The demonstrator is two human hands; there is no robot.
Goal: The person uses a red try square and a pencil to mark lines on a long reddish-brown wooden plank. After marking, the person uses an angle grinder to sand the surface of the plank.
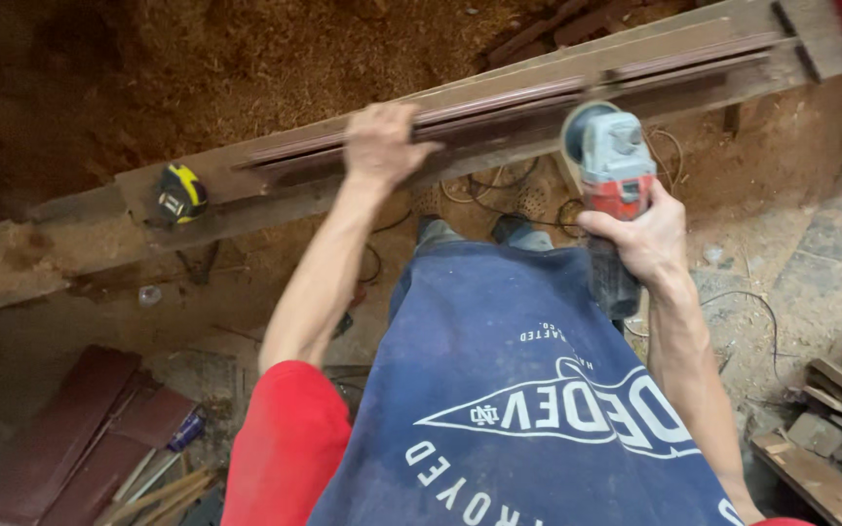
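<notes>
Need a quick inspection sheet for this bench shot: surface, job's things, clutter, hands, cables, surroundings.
Surface: long wooden bench, dusty, running diagonally across the view.
Job's things: dark moulded wood strip lying along the bench; red and grey angle grinder with its disc at the strip's edge.
Clutter: yellow and black tape measure on the bench, apart from the strip.
Hands: left hand pressing on the strip; right hand gripping the grinder body.
Cables: thin wires looped on the floor under the bench; another at the right.
Surroundings: sawdust heap behind the bench; dark red boards lower left; wood offcuts lower right.
</notes>
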